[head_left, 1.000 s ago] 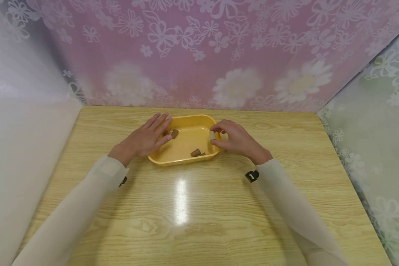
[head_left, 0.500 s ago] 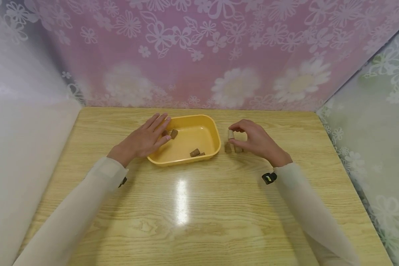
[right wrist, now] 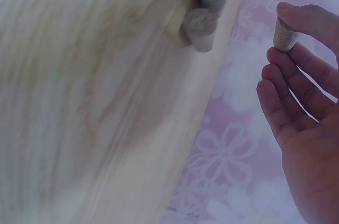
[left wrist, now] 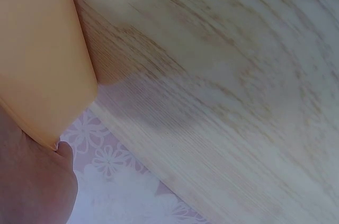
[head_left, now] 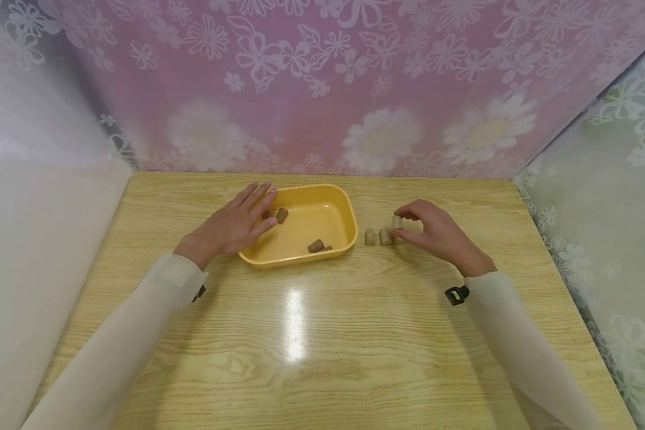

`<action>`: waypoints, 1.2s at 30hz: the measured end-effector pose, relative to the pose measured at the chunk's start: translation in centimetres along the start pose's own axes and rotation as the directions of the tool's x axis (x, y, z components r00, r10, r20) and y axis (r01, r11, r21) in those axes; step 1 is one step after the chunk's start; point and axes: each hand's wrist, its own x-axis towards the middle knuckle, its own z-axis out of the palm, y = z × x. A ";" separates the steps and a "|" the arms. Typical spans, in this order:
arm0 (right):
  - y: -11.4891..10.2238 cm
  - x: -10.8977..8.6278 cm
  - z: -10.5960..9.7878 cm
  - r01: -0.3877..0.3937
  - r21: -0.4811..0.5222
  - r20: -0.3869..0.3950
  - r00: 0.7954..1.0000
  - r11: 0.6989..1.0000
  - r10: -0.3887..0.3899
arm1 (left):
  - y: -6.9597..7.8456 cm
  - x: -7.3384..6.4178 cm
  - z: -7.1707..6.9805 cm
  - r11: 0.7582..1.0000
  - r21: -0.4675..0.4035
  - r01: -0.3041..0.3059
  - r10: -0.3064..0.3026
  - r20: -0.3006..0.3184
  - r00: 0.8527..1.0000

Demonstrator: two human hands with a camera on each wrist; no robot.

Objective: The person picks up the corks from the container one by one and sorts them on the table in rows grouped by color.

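My right hand [head_left: 435, 234] pinches a cork stopper [head_left: 397, 222] between thumb and fingertips, to the right of the yellow tray [head_left: 349, 206]. In the right wrist view that tapered stopper [right wrist: 285, 36] is held clear of the table, the other fingers loosely bent. Below and left of it, a light cork stopper [head_left: 369, 237] and a darker one [head_left: 384, 237] stand upright on the table. My left hand [head_left: 231, 226] lies over the tray's left end with its fingers extended. Inside the tray are several brown cork stoppers [head_left: 316, 246], one partly hidden by the left fingers.
The wood-grain table [head_left: 322, 334] reaches back to a pink flowered curtain [head_left: 312, 119]. A pale panel [head_left: 48, 227] closes off the left side, and a green-white flowered curtain [head_left: 613, 239] the right.
My right hand has carried the pinched stopper out from over the tray's right rim, rightward past the standing stoppers. My left hand and the tray have stayed put.
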 end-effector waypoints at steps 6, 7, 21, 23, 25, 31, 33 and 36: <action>1.1 -0.8 0.1 -0.043 0.000 0.023 0.999 0.999 0.043 | 0.0 0.0 0.0 1.000 -0.011 0.004 -0.004 0.004 1.000; 1.4 -0.8 0.1 -0.049 0.001 0.028 0.998 0.999 0.049 | 0.0 0.0 0.0 1.000 -0.011 0.004 -0.003 0.004 1.000; 3.5 -1.7 0.6 -0.119 0.002 0.060 0.991 0.993 0.119 | 0.0 0.0 0.0 1.000 -0.012 0.005 -0.005 -0.001 1.000; 3.7 -1.8 0.7 -0.133 0.003 0.067 0.989 0.991 0.132 | 0.0 0.0 0.0 1.000 -0.013 0.005 -0.005 -0.001 1.000; 3.8 -1.9 0.8 -0.135 0.002 0.074 0.988 0.991 0.134 | 0.0 0.1 0.0 1.000 -0.014 0.006 -0.006 0.001 1.000; 4.6 -2.0 1.2 -0.148 -0.005 0.089 0.985 0.989 0.147 | 0.0 0.0 0.0 1.000 -0.022 0.012 -0.012 0.004 1.000; 4.8 -2.0 1.3 -0.150 -0.006 0.092 0.984 0.989 0.150 | 0.0 0.0 -0.1 1.000 -0.021 0.015 -0.015 0.007 1.000; 5.1 -2.1 1.5 -0.143 -0.006 0.093 0.985 0.990 0.143 | 0.0 0.0 -0.1 1.000 -0.020 0.017 -0.016 0.010 1.000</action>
